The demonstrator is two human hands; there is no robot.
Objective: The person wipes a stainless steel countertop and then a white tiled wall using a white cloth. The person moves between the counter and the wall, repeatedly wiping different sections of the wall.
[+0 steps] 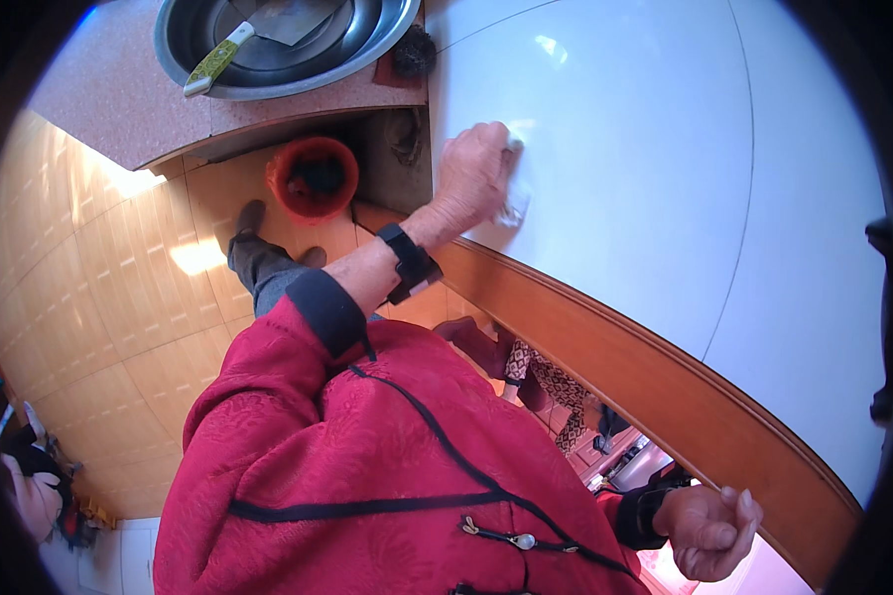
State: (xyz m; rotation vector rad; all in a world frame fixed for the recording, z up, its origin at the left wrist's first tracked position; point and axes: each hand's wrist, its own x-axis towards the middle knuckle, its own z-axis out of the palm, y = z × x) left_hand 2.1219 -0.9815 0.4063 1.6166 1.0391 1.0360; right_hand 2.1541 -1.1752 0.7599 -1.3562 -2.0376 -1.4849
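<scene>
My left hand (476, 167) presses a crumpled pale cloth (519, 202) onto a glossy white tabletop (625, 163), close to its wooden edge. The cloth is blurred and partly hidden by my fingers. A black band (409, 260) goes round the left wrist. Down at the lower right, my right hand (711, 529) hangs beside the table's wooden edge (625, 357). Its palm is turned up with loosely curled fingers, and nothing is in it.
On a speckled counter (111, 89) at the upper left, a metal basin (298, 82) holds a cleaver (219, 59) with a green handle. Steel wool (414, 50) lies beside it. Below stands a red bin (342, 167). Patterned clothing of another person (558, 387) shows past the table.
</scene>
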